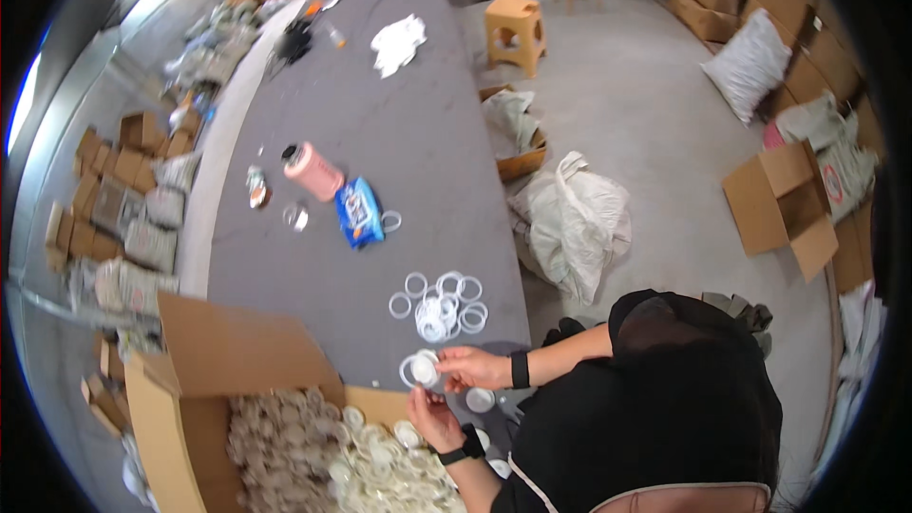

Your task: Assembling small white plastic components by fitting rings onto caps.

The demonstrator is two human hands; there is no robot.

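The black short-sleeved top point(679, 399) of the person fills the lower right, closest to the camera. Beside it, at the lower left, stands an open cardboard carton point(157, 408) heaped with small round pieces point(385, 465), whitish toward the hands and duller on the far left side.

Just above the carton's near corner, both hands meet. The right hand point(470, 368), with a dark band point(520, 370) on its wrist, has its thumb and fingers clamped on a small white disc point(425, 371). A thin white ring point(406, 370) shows at the disc's left edge; whether the two are joined cannot be told. The left hand point(436, 421), also banded, is just below, its fingertips close together at the disc's lower edge; whether they grip it is too small to tell.

Another pale round piece point(481, 400) lies near the right wrist. Beyond the hands, a loose pile of white rings point(439, 312) rests on the grey-covered table point(418, 123), some overlapping. Farther along are a blue soft packet point(360, 214), a pink bottle point(315, 173) lying tilted in view with its dark cap toward the upper left, and a crumpled white cloth point(399, 45). A bulging white sack point(579, 223) sits on the floor to the table's right, with a tan plastic stool point(516, 33) farther back.
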